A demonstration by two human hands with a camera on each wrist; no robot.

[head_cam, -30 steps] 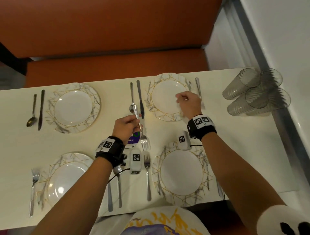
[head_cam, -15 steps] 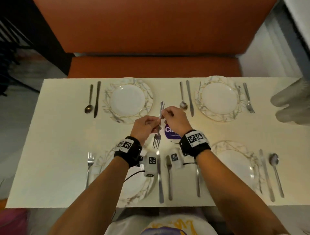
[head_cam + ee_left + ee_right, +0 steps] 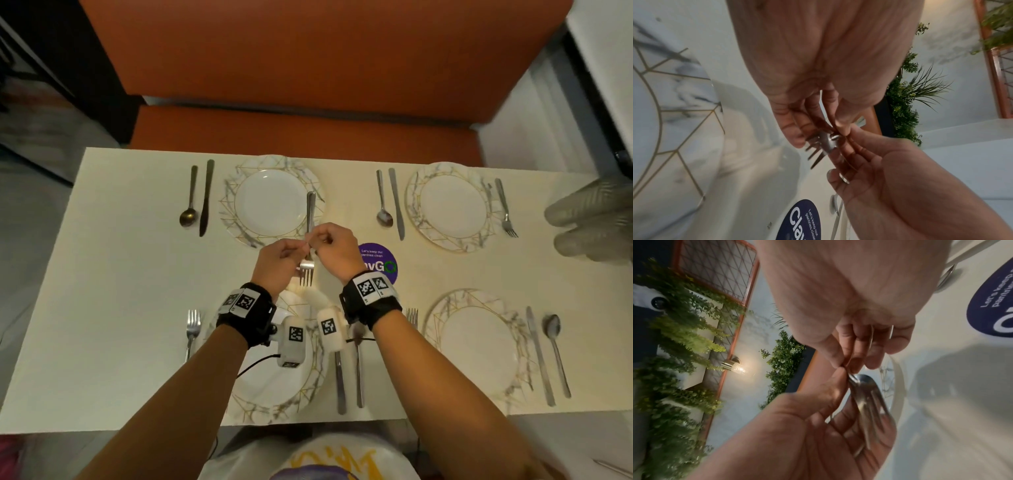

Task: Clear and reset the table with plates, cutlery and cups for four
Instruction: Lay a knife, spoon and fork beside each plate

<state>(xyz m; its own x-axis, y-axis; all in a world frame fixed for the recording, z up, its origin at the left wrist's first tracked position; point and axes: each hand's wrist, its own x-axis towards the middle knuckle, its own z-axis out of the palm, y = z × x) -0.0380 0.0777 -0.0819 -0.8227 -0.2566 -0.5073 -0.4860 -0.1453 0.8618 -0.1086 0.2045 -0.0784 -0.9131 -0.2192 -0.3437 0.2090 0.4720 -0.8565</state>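
one fork (image 3: 309,236), tines toward the person, is being pinched at its neck by the left hand (image 3: 278,263) and right hand (image 3: 337,251) above the table (image 3: 113,274).

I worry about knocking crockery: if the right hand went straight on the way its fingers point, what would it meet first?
Probably the left hand, which faces it across the held fork; both pinch its neck. Beyond lies the far left plate, though depth is unclear.

Cream table (image 3: 102,274) fronts an orange bench (image 3: 308,130) with padded backrest (image 3: 308,44), white wall (image 3: 599,51) at right, grey floor (image 3: 30,205) at left; wrist views show green plants (image 3: 684,345), lit wall lamp (image 3: 733,365), orange-framed grid panel (image 3: 719,267).
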